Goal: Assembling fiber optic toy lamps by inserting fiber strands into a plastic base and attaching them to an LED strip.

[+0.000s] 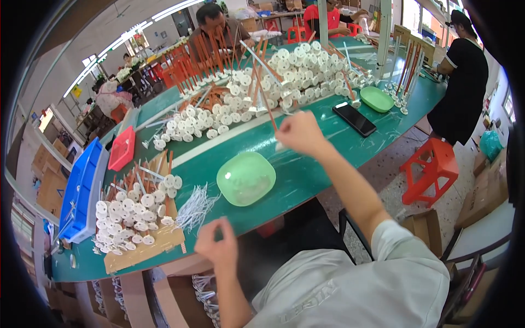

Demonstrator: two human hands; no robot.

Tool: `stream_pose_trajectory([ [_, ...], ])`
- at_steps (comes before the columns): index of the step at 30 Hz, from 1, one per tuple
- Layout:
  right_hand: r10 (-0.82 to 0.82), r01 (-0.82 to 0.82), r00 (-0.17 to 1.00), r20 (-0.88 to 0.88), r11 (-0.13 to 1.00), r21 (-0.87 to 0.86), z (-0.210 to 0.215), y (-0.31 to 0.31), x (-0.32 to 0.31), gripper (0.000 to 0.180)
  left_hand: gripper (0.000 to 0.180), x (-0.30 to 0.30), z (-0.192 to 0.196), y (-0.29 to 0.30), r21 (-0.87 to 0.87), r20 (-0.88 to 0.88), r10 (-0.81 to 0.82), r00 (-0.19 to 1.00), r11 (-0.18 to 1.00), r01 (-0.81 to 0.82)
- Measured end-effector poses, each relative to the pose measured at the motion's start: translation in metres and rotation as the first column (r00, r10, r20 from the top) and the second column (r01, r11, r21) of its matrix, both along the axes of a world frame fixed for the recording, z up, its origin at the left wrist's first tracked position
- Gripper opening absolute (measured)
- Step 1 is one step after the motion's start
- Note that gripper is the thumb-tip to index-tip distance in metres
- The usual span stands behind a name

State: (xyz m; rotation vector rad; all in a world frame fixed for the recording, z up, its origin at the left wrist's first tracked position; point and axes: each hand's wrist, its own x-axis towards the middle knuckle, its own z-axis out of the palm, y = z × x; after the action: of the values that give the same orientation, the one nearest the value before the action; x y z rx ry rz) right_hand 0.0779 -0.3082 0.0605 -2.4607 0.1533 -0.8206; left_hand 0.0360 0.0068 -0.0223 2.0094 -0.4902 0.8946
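Observation:
My right hand is closed round the lower end of a thin brown rod, which leans up and to the left above the green table. Something whitish shows just under that hand, too blurred to make out. My left hand hovers at the near table edge, thumb and fingers curled into a pinch; whatever they hold, if anything, is too small to name. Close by lies a loose bundle of white strings. A light green plastic bowl with small contents sits between my hands.
Rods with white discs form a big pile behind; another heap lies on cardboard at left. Blue tray, red basket, black phone and second green bowl surround. Co-workers sit opposite; one person stands right.

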Motion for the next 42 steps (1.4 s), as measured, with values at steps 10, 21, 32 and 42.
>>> stream_pose_trajectory([
  [10, 0.061, -0.174, 0.956, 0.286, 0.904, 0.391, -0.051, 0.108, -0.132, 0.007, 0.049, -0.060, 0.019, -0.061, 0.061, -0.127, -0.395, 0.910, 0.912, 0.405],
  [21, 0.482, -0.581, 0.771, 0.417, 0.800, 0.151, -0.054, 0.110, -0.146, 0.026, 0.032, -0.062, -0.010, -0.034, -0.641, -0.359, -0.776, 0.519, 0.609, 0.467],
  [32, 0.508, -0.547, 0.671, 0.541, 0.831, -0.102, -0.071, 0.124, -0.144, 0.026, 0.040, -0.078, -0.031, -0.035, -0.965, 0.035, -0.980, 0.195, 0.017, 0.261],
  [42, 0.508, -0.609, 0.671, 0.540, 0.793, 0.010, -0.067, 0.121, -0.138, 0.022, 0.046, -0.075, -0.029, -0.029, -0.976, 0.172, -0.983, 0.064, -0.162, 0.142],
])
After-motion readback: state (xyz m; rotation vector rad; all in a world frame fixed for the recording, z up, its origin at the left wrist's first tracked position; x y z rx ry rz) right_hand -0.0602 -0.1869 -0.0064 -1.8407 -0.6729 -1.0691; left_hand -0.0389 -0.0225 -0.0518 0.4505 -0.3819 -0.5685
